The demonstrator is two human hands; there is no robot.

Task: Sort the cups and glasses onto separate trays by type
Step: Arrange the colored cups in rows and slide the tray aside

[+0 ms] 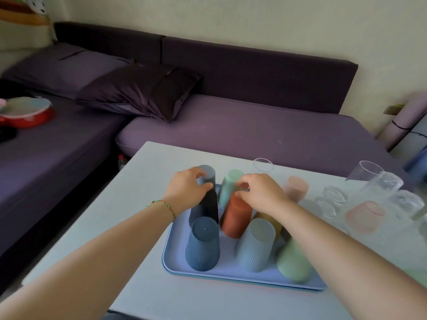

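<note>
Grey table: blue tray of inverted plastic cups.

cups upside down on tray; glasses on table, right

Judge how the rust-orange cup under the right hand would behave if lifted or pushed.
The rust-orange cup looks matte and opaque, probably plastic: likely light and not fragile. Its ribbed wall should resist slipping in the right hand. Standing wide mouth down on the tray, it seems unlikely to tip, though a push could knock the mint cup close behind.
</note>
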